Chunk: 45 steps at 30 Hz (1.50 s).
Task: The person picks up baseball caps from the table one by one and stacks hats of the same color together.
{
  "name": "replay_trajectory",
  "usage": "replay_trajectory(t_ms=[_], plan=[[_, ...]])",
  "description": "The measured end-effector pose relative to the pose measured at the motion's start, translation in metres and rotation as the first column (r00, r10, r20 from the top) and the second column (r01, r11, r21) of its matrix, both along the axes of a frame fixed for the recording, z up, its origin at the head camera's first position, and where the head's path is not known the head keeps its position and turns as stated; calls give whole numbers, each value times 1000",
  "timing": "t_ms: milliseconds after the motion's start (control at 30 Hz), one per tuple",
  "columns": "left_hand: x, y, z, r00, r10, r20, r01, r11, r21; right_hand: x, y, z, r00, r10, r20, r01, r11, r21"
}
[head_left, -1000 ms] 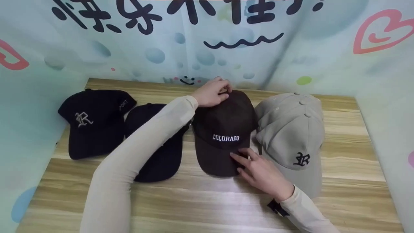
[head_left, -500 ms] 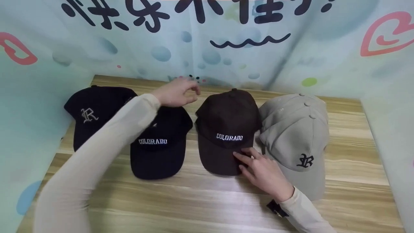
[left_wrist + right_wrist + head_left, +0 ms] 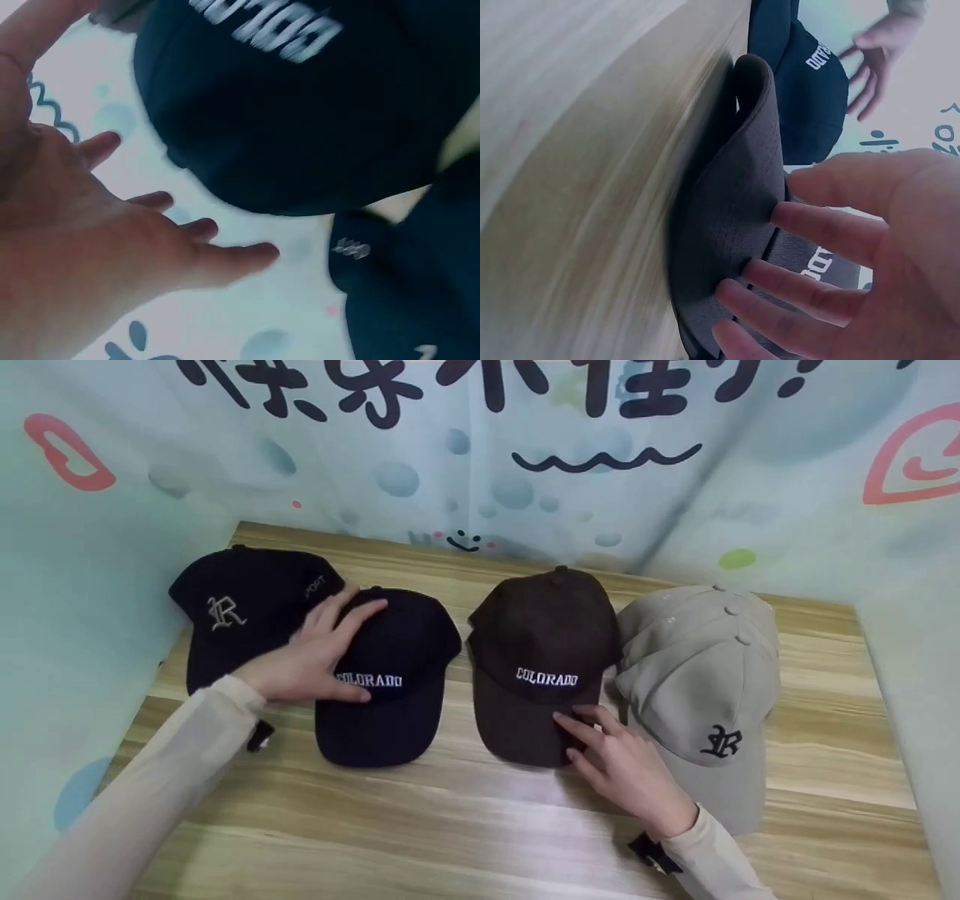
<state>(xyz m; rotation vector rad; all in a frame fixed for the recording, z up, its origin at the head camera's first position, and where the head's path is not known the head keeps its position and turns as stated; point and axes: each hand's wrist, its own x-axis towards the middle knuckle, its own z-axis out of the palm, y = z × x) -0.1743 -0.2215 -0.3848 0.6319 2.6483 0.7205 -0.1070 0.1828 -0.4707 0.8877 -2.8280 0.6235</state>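
My left hand is spread over the left side of a navy baseball cap lettered COLORADO. In the left wrist view, a gap shows between the spread fingers and that cap. Farther right, a dark brown baseball cap with the same lettering lies with its brim toward me. My right hand has its fingertips on the right part of that brim. The right wrist view shows the fingers extended, touching the curved brown brim without wrapping round it.
A black cap with an R emblem lies at the far left, beside the navy one. Several overlapping grey caps are at the right. The wooden table meets a printed cloth backdrop behind.
My left hand has left the crown of the brown cap, swung left and come down over the navy cap, its fingers spreading. My right hand has stayed on the brown brim.
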Motion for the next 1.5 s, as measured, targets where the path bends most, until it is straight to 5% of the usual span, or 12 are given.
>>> replay_trajectory(t_ms=[167,400,667,867,1033,1233,1400,1500], plan=[[8,11,-23,999,2,-53,-2,1000,2,1,4,0,1000,-4,21,4,1000,-23],[-1,20,-40,990,-5,-144,-12,993,-119,4,6,0,999,35,14,-34,997,-76],[-15,19,-42,981,-1,-193,-28,989,-148,6,7,2,998,61,-16,-62,992,-107],[-17,12,-33,988,-7,-153,-10,994,-112,3,13,6,996,79,-40,-83,992,-99],[-28,-11,-17,992,62,-111,-79,984,-160,-2,27,19,995,88,-40,-92,990,-108],[-61,-65,-5,981,178,-75,-193,929,-315,-7,34,39,991,96,-94,-109,982,-152],[-86,-106,0,968,251,-25,-239,879,-412,-3,7,33,981,166,-100,-181,970,-161],[-95,-122,-1,958,287,-4,-264,874,-407,-3,-21,25,962,260,-84,-268,956,-116]])
